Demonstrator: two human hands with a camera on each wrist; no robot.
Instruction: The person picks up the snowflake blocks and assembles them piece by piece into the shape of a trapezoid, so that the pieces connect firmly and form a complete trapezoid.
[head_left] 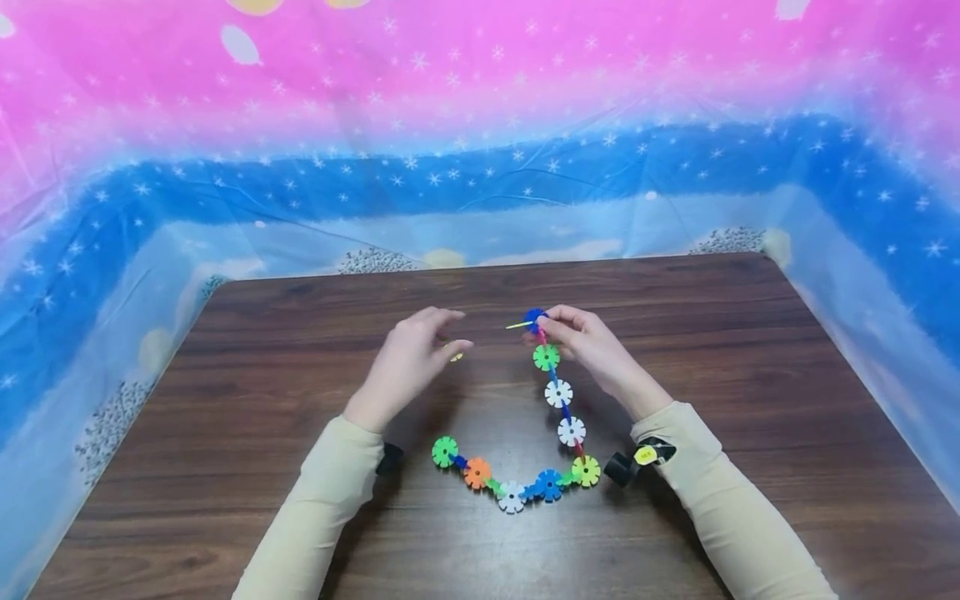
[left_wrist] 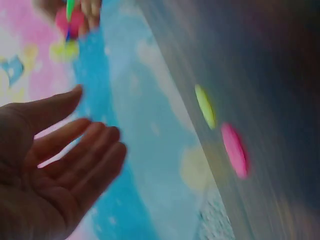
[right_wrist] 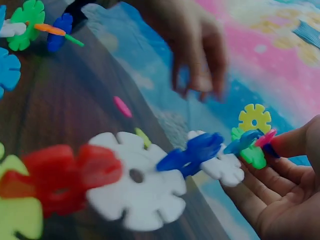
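A chain of slotted plastic snowflake discs runs down from my right hand (head_left: 600,354) and curves left, ending in a green disc (head_left: 445,452). My right thumb and fingers pinch the chain's far end at a dark blue disc (head_left: 535,320). A yellow disc (right_wrist: 254,119) stands out from that end, seen edge-on in the head view. White discs (head_left: 558,393) and a lime disc (head_left: 586,471) sit along the chain. Left of the held end, my left hand (head_left: 412,354) is in the air, thumb and fingers apart, holding nothing.
On the brown wooden table (head_left: 300,400), a loose yellow disc (left_wrist: 205,106) and a loose pink disc (left_wrist: 234,150) lie near my left hand. Patterned pink and blue cloth (head_left: 465,183) surrounds the table's back and sides.
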